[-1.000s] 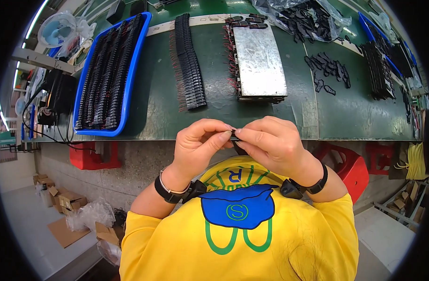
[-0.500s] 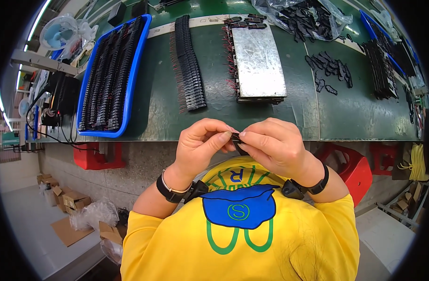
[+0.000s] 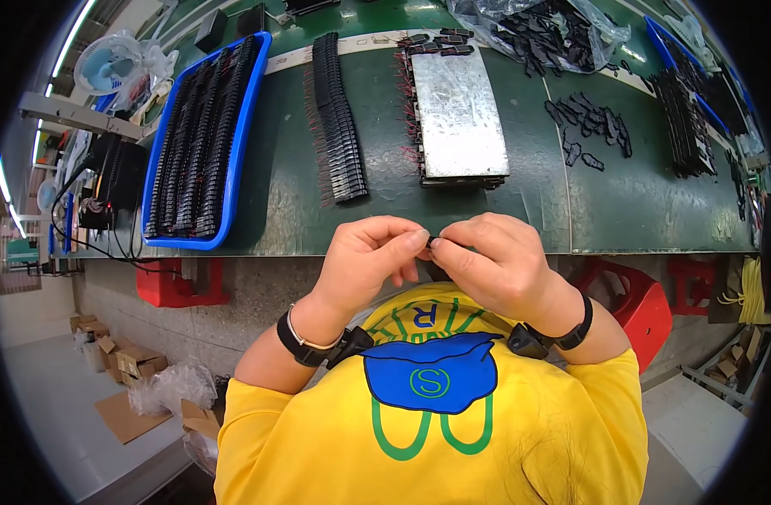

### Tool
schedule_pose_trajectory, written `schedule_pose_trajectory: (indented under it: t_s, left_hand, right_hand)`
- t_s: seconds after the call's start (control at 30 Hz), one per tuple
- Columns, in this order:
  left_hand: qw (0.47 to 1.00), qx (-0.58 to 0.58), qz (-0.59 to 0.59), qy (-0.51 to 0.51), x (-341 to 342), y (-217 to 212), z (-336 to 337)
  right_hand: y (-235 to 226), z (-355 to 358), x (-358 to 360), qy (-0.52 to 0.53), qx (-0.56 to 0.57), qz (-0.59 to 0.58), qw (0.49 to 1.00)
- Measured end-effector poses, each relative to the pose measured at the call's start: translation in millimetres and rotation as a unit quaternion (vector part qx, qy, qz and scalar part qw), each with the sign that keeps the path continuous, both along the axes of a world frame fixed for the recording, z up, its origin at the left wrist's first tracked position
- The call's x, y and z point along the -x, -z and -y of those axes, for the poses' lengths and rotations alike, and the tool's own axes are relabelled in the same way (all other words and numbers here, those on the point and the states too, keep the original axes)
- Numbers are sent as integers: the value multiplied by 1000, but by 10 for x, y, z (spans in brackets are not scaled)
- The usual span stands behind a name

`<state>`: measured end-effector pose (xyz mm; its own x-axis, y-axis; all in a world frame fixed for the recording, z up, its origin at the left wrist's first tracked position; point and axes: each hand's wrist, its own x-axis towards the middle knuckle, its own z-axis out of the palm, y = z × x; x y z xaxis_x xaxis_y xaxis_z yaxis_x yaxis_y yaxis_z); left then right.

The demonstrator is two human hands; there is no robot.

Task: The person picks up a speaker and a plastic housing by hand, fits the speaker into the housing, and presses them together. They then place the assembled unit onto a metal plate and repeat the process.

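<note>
Close together at the front edge of the green table, my two hands pinch a small black plastic part (image 3: 433, 242), mostly covered by fingers. My left hand (image 3: 370, 261) grips its left side between thumb and index finger. On the other side, my right hand (image 3: 497, 259) holds it with thumb and fingertips. Beyond the hands stands a stack topped by a silver metal plate (image 3: 459, 114), with black parts and red wires along its left side. A long row of black parts (image 3: 335, 122) with thin wires lies left of that stack.
At the left, a blue tray (image 3: 234, 189) holds several rows of black parts. Loose black pieces (image 3: 600, 122) lie right of the plate, below a clear plastic bag (image 3: 604, 34). More black parts stand stacked (image 3: 688, 139) far right. Red stools (image 3: 179, 286) sit under the table.
My left fingers have closed further over the black part, so less of it shows. Both hands stay at nearly the same place; the view has shifted slightly.
</note>
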<state>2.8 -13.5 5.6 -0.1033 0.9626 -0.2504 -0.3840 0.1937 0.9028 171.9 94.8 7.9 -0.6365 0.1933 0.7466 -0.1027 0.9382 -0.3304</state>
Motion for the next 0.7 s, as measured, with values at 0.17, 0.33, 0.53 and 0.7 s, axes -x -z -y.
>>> schedule_pose_trajectory:
  t_s: [0.17,0.33,0.53,0.7]
  left_hand:
    - [995,25,-99,-16,-44,-54,-30]
    - [998,21,-66,-10,-11,-23,-22]
    - [999,36,18,23,88,-19,-37]
    - [996,49,63,31,118,22,-47]
  right_hand:
    - [14,-9,-28,10,-16,9,1000]
    - [44,-3,-26,2,19,-5,1000]
    - [68,4,-37,-10,129,7,992]
    - [62,-36,-58,-12,139,18,990]
